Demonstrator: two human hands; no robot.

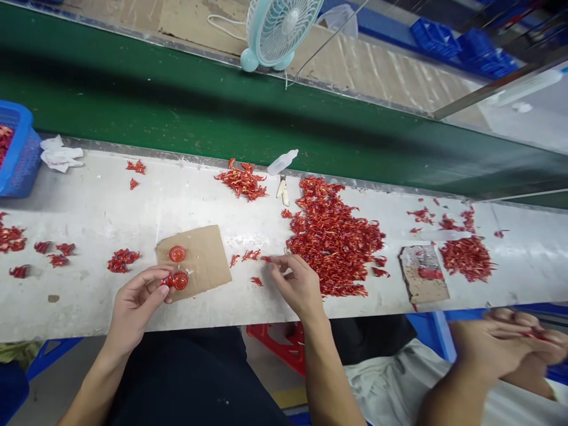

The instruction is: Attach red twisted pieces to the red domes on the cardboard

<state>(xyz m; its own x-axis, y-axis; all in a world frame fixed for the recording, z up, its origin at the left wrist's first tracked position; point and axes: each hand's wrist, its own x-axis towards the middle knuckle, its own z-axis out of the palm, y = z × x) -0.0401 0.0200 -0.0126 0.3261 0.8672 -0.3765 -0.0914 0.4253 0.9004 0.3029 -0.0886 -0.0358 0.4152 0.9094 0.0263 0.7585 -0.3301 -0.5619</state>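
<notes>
My left hand (137,305) pinches a small red plastic figure part (167,280) at the edge of a cardboard piece (206,257). Right beside that part is a round red disc (180,280); whether the two touch I cannot tell. A second round red disc (177,254) lies farther back on the cardboard. My right hand (299,287) closes thumb and forefinger on a tiny red piece (265,258) at the table surface. Several similar red pieces (251,255) lie just left of those fingertips. A large heap of red pieces (335,236) spreads behind and to the right of this hand.
A smaller red pile (242,180) lies near a white squeeze bottle (283,162). The blue basket (22,154) stands at the left, by crumpled tissue (61,154). Above the green partition (177,106) stands a fan (284,29). A co-worker's hands (510,343) are at the right.
</notes>
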